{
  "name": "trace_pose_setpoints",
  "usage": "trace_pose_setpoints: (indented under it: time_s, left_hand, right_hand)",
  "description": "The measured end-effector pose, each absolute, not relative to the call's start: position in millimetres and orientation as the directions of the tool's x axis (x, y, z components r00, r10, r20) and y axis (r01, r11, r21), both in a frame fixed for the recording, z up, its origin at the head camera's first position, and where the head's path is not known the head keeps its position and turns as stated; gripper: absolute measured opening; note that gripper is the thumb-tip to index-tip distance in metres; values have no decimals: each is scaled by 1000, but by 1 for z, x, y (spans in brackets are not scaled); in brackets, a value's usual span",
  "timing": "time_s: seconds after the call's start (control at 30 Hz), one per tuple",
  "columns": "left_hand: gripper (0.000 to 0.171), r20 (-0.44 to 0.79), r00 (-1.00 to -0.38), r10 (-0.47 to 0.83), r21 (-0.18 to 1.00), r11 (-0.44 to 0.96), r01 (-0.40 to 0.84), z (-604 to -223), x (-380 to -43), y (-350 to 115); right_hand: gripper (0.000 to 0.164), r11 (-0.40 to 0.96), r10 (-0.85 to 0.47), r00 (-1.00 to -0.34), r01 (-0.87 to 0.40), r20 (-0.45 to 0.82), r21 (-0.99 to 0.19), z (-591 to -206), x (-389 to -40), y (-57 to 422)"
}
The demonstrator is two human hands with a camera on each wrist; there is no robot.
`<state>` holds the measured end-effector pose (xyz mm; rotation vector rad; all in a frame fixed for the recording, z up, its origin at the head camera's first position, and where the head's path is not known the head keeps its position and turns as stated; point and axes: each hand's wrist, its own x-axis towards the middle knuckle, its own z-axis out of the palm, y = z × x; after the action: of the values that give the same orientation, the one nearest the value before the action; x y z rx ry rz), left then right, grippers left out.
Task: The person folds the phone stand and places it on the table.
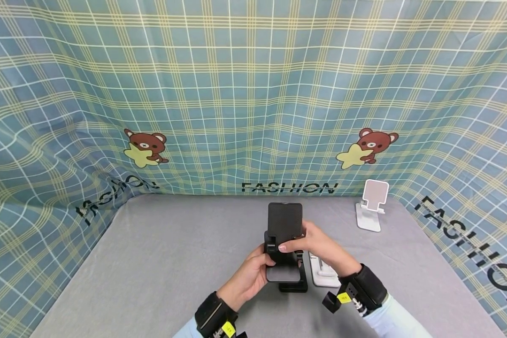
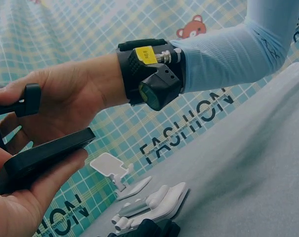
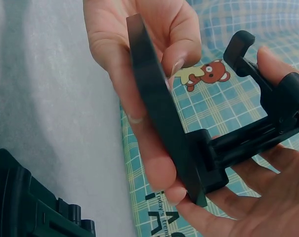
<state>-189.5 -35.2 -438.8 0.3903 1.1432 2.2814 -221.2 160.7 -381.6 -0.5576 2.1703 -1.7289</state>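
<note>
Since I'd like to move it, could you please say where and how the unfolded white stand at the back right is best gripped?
I'd likely pinch its upper plate by the side edges, from above: it stands raised, edges exposed, while the base lies flat on the table.

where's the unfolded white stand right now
In the head view, the unfolded white stand is at the back right of the grey table, near the plaid cloth, beyond the right hand.
</note>
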Motion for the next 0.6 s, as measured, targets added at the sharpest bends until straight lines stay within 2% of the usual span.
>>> trace_pose_setpoints:
  time_s: [0.3,0.6]
  left_hand:
    - [64,-6,-810,586,802,-481,-354,-438,-189,-34]
    - [65,0,-802,597,813,-468,-348,-437,-189,-33]
  right_hand:
    - [47,231,-366,-930,-68,-22,-970,-387,-226,158]
    - [37,265,-217,-973,-136,79,-955,-394,-231,147]
